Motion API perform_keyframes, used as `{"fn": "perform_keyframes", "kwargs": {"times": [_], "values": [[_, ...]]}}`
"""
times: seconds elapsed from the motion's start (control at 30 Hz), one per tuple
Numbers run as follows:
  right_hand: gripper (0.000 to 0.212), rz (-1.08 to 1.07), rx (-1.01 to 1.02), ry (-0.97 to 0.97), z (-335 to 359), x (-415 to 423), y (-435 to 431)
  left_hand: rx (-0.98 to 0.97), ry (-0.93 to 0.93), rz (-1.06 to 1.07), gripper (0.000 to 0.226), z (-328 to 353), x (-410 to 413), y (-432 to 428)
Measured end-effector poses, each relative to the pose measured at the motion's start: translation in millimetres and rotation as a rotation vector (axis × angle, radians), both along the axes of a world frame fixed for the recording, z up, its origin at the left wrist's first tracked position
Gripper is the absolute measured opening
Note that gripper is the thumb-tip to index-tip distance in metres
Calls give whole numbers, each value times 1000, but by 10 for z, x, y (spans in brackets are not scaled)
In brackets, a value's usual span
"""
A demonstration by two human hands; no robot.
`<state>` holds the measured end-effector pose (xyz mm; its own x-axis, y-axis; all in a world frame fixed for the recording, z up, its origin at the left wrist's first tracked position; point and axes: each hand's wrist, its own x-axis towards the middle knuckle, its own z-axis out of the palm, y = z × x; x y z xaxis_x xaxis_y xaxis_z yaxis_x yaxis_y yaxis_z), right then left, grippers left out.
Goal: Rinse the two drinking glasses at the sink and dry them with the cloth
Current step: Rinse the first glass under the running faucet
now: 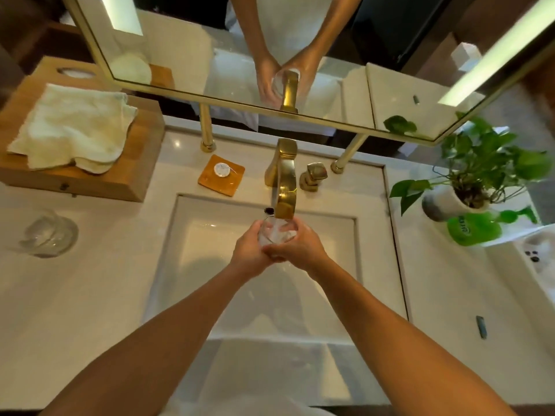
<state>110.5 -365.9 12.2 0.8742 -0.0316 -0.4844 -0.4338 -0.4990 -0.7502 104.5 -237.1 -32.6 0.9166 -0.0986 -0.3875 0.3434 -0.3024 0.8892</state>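
Note:
A clear drinking glass [277, 231] is held right under the spout of the gold faucet [283, 181], over the white sink basin [210, 241]. My left hand [250, 253] grips its left side and my right hand [300, 250] grips its right side and bottom; both sets of fingers curl around it. A second clear glass [49, 234] stands alone on the counter at the far left. The cream cloth [75, 127] lies crumpled on top of a wooden box [135, 175] at the back left.
A gold faucet handle [313, 175] sits right of the spout. A wooden coaster with a small round item [221, 174] lies behind the basin. A potted plant [468, 181] and a green bottle [477, 228] stand at right. The mirror [270, 55] spans the back.

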Motion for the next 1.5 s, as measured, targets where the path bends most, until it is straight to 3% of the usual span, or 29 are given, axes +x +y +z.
{"fn": "perform_keyframes", "kwargs": {"times": [0.3,0.37,0.47,0.5,0.57,0.6,0.67,0.8,0.93,0.97,1.03,1.07,1.13,1.23,1.3,1.4,1.5], "values": [[86,152,17,-163,-306,212,-134,12,-6,122,66,-25,136,-106],[84,120,139,-142,-347,210,-171,-86,4,162,68,-7,107,-155],[88,55,392,-11,-388,223,-237,-461,-8,215,38,29,-5,-339],[93,77,414,28,-399,252,-270,-575,21,214,38,6,-44,-399],[99,162,396,73,-408,331,-362,-636,72,190,62,-65,-87,-440],[98,209,365,75,-399,367,-414,-577,93,144,73,-83,-92,-422],[92,327,255,26,-428,424,-496,-517,176,81,71,-138,-128,-336],[89,612,-50,-118,-504,420,-466,-582,362,240,58,-168,-164,-261],[90,839,-850,-328,-369,503,-420,-587,425,320,36,-192,-156,-290],[83,878,-1004,-316,-335,543,-424,-467,412,348,33,-224,-157,-280],[69,935,-1129,-211,-303,614,-458,-9,286,248,40,-282,-165,-227],[68,934,-1089,-157,-301,644,-483,192,177,162,44,-278,-177,-194],[73,838,-776,-7,-280,713,-532,337,-110,3,41,-233,-206,-159],[54,615,-39,304,-223,715,-560,294,-477,-195,45,-118,-204,-91],[40,508,304,456,-291,653,-587,235,-601,-286,42,-61,-139,-49],[50,405,573,561,-447,580,-594,267,-607,-242,21,-37,4,13],[57,94,718,589,-540,453,-470,215,-320,30,6,-43,53,-61]]}}
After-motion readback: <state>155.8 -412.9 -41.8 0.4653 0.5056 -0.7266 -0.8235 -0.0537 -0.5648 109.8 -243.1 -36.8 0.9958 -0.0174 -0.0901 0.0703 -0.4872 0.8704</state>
